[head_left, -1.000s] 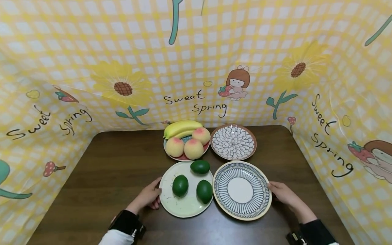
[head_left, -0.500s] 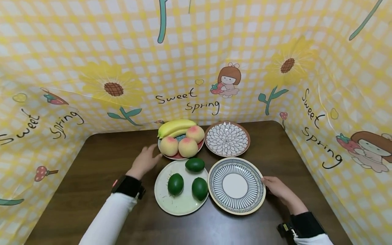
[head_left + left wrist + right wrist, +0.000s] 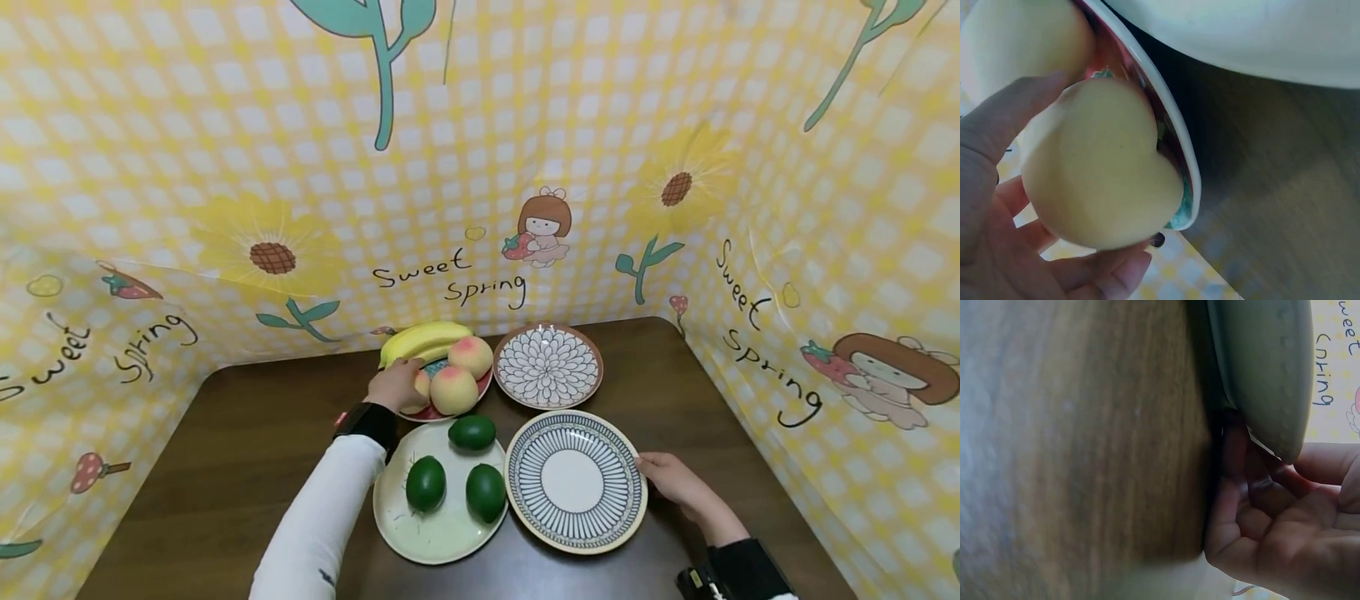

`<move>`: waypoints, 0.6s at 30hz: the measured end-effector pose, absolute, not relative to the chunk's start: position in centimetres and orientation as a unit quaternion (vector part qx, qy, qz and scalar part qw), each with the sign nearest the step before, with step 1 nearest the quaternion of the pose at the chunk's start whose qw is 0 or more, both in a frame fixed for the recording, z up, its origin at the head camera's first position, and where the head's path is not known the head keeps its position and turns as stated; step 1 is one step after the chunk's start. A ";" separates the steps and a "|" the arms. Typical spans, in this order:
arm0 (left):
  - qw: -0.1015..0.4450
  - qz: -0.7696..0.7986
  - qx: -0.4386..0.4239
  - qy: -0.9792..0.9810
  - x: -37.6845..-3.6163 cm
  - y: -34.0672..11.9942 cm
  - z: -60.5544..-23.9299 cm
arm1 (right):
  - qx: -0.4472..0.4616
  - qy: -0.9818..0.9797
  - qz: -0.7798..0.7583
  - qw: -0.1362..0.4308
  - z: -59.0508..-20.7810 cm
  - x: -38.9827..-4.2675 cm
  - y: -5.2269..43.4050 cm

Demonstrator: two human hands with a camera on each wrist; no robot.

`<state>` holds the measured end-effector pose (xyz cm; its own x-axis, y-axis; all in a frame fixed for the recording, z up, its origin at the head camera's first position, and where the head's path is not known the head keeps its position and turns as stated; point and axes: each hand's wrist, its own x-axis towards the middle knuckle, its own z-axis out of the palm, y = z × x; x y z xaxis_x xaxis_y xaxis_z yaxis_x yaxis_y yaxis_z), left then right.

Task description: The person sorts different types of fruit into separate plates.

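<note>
In the left wrist view, my left hand (image 3: 396, 385) has its thumb and fingers round a pale peach (image 3: 1104, 162), which sits at the edge of a small red and blue plate (image 3: 1176, 131). Two more peaches (image 3: 453, 390) and a bunch of bananas (image 3: 427, 340) share that plate. At the right, my right hand (image 3: 686, 492) pinches the rim of a striped plate (image 3: 572, 482), thumb on the edge. The right wrist view shows curled fingers under the rim of this plate (image 3: 1266, 369).
A pale green plate (image 3: 435, 537) with three dark green oval fruits (image 3: 426, 483) lies in front of the fruit plate. Behind the striped plate is a brown-rimmed, petal-patterned plate (image 3: 547, 367). A checked cloth (image 3: 420, 200) surrounds the dark wooden table (image 3: 225, 467).
My left hand has left the green plate's edge and moved forward to the peach at the left of the fruit plate. My right hand stays on the striped plate. The head view has shifted.
</note>
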<state>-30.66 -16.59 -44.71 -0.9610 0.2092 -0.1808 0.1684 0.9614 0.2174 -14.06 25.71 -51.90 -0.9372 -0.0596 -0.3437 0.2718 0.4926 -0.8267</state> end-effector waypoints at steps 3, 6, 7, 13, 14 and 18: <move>0.108 0.071 0.080 0.988 -31.1 -15.9 -45.1 | 0.062 0.845 -0.504 0.167 -52.0 -14.1 25.9; 0.110 0.054 0.072 0.990 -31.0 -15.8 -45.5 | 0.063 0.843 -0.507 0.169 -52.0 -14.2 25.7; 0.108 0.055 0.073 0.990 -31.0 -15.8 -45.6 | 0.064 0.844 -0.506 0.168 -52.0 -14.1 25.7; 0.080 0.080 0.088 0.990 -30.4 -15.8 -46.3 | 0.063 0.852 -0.497 0.153 -51.9 -13.9 25.7; 0.073 0.084 0.090 0.990 -30.3 -15.9 -46.4 | 0.062 0.852 -0.497 0.151 -51.9 -13.9 25.7; 0.060 0.101 0.090 0.989 -30.0 -16.0 -46.8 | 0.051 0.856 -0.493 0.147 -51.7 -14.0 25.7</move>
